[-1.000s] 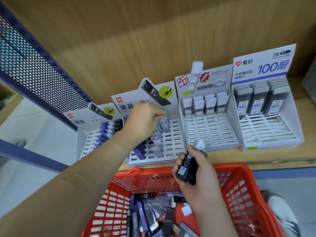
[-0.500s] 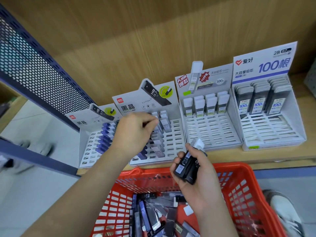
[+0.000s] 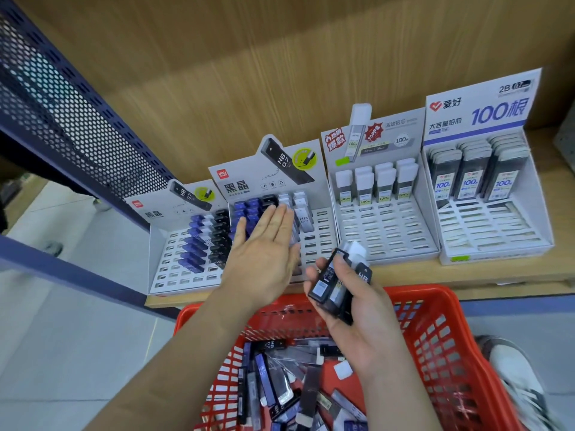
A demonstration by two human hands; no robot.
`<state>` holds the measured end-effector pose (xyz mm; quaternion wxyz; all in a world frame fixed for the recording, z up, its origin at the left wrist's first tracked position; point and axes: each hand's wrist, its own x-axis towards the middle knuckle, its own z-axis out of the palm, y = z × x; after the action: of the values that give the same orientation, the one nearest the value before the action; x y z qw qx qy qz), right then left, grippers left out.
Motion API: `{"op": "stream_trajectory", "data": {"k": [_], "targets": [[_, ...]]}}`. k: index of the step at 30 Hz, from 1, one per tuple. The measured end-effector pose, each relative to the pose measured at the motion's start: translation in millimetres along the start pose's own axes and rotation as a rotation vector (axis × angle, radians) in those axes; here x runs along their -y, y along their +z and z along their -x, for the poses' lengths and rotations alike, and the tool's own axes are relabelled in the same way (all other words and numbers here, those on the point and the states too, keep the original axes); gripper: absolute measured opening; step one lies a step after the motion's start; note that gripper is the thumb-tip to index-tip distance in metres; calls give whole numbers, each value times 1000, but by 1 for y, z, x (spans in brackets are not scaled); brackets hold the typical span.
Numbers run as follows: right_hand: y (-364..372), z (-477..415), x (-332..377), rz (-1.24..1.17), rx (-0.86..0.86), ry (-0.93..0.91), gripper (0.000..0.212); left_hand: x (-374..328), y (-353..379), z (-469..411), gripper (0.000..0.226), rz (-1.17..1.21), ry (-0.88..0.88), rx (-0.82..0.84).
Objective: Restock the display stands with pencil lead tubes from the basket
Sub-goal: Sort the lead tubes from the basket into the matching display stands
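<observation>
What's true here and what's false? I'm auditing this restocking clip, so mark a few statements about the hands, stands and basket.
The left hand lies flat and open over the second stand from the left. True.
The right hand is empty. False: it grips several lead tubes.
The red basket holds loose tubes. True.
The rightmost stand is full to its front edge. False: only its back rows hold tubes.

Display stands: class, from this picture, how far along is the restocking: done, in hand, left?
Done: the leftmost stand and second stand hold rows of tubes. In hand: the left hand lies flat over the second stand's rows; the right hand grips a bunch of tubes. Left: the basket holds many more, and the third stand and fourth stand show mostly empty slots.
</observation>
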<state>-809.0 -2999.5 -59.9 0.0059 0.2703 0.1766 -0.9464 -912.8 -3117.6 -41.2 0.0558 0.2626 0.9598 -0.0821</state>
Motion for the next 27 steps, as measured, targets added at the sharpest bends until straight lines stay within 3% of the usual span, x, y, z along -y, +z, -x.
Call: {"op": "stream_trajectory", "data": {"k": [5,10,14,16,18,22,27], "targets": [[0,0,2,106,-102,-69,40,7,-3,8,61,-9,36,22],[0,0,0,165,-118,-103,27,11,0,15,60,114,78,-11],[1,1,-1,197,-65,-107,19,2,-17,36,40,752,35,-204],[4,2,-1,208,-29,-119,12,-9,-27,52,34,1059,-36,-89],[6,2,-3,211,9,-129,10,-19,-30,64,34,1181,-77,32],[11,1,-15,278,1,-141,14,-21,-30,78,31,1268,-130,-30],[23,2,-31,325,-1,-106,18,-13,-27,97,43,1082,-165,-137]]}}
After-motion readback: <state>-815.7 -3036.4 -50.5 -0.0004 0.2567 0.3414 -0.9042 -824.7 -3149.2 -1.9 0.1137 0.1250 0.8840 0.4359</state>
